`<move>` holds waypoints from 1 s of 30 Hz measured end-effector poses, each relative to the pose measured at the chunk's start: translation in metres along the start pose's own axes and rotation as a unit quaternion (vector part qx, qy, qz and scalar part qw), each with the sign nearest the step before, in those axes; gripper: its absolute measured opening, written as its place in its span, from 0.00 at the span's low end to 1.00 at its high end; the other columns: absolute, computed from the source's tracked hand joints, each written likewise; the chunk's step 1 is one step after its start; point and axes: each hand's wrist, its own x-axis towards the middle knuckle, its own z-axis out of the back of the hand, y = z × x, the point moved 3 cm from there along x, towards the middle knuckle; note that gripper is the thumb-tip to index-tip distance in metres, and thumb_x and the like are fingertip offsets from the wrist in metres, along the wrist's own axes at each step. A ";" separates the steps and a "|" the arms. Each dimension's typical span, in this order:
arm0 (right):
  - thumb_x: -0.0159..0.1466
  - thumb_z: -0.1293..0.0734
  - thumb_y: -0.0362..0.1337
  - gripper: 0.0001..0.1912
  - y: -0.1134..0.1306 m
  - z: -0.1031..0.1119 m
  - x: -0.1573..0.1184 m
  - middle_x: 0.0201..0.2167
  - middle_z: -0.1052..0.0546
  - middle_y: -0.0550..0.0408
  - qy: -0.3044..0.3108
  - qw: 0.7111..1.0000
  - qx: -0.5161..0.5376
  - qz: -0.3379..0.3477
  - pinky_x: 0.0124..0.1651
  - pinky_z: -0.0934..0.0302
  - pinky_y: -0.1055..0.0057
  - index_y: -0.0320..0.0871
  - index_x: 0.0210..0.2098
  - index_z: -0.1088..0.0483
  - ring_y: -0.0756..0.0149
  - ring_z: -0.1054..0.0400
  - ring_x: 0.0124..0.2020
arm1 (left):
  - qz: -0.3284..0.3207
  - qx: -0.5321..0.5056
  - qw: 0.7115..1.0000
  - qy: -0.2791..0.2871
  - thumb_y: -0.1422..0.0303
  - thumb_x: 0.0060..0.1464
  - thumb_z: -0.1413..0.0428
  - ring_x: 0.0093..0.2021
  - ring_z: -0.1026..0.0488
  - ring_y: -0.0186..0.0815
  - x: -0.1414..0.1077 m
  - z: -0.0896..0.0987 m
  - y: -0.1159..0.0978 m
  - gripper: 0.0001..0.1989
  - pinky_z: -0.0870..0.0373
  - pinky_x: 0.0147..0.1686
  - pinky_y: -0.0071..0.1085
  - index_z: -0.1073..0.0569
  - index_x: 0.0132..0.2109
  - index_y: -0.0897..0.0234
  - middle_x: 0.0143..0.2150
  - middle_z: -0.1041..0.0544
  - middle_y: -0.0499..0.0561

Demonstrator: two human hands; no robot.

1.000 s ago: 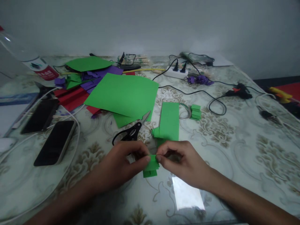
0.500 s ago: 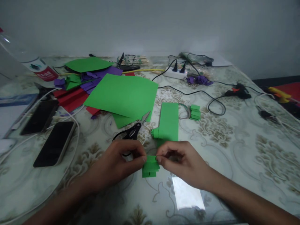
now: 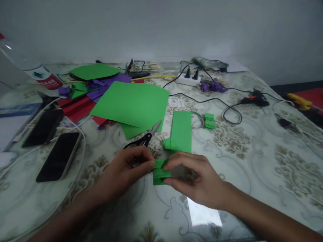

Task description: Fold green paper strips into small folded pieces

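Note:
A small pleated strip of green paper (image 3: 160,172) is held between my two hands above the table. The thumb and forefinger of my left hand (image 3: 131,168) pinch its upper left edge. On its right side my right hand (image 3: 194,176) grips it, forefinger on the upper part and thumb at the lower fold. Just beyond the hands lies a longer green paper strip (image 3: 182,129) with a small folded green piece (image 3: 167,144) at its left edge. Black-handled scissors (image 3: 147,137) rest partly behind my left hand, blades pointing away to the right.
Green sheets (image 3: 133,104) lie beyond the scissors, with red and purple paper (image 3: 75,109) to their left. Two phones (image 3: 59,156) and white cables sit at left. A power strip (image 3: 188,80), a glue gun (image 3: 254,99) and another folded green piece (image 3: 209,121) are farther right.
My right thumb and forefinger have spread apart and now grip the pleated paper at two heights. The paper has risen slightly, and my left hand keeps its pinch.

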 end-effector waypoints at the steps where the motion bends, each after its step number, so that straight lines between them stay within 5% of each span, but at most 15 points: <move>1: 0.63 0.24 0.29 0.08 -0.001 0.000 0.000 0.38 0.17 0.51 -0.006 1.000 0.001 0.001 0.43 0.30 0.74 0.40 0.42 0.23 0.67 0.22 0.39 | 0.000 -0.001 1.000 0.003 0.63 0.61 0.40 0.31 0.31 0.32 0.000 -0.001 0.000 0.10 0.35 0.31 0.26 0.23 0.33 0.64 0.28 0.26 0.45; 9: 0.67 0.26 0.31 0.01 -0.004 0.000 0.001 0.34 0.16 0.53 -0.036 0.999 0.003 -0.035 0.38 0.31 0.74 0.41 0.39 0.21 0.68 0.22 0.34 | -0.089 0.050 0.995 -0.014 0.67 0.65 0.41 0.41 0.23 0.34 -0.008 -0.003 -0.005 0.04 0.27 0.40 0.27 0.24 0.46 0.59 0.41 0.21 0.47; 24: 0.64 0.25 0.30 0.09 -0.009 -0.002 -0.002 0.36 0.15 0.55 -0.086 0.991 0.060 -0.086 0.41 0.27 0.74 0.44 0.44 0.21 0.69 0.21 0.35 | -0.255 0.192 0.940 -0.117 0.76 0.61 0.37 0.34 0.19 0.30 -0.015 -0.014 -0.005 0.07 0.23 0.38 0.22 0.23 0.42 0.59 0.36 0.17 0.42; 30: 0.65 0.25 0.33 0.02 -0.012 -0.003 -0.004 0.30 0.17 0.58 -0.092 0.987 0.052 -0.118 0.34 0.29 0.77 0.45 0.39 0.20 0.70 0.23 0.30 | -0.264 0.217 0.931 -0.130 0.74 0.62 0.37 0.36 0.17 0.30 -0.016 -0.018 0.002 0.09 0.23 0.39 0.21 0.22 0.48 0.58 0.39 0.15 0.44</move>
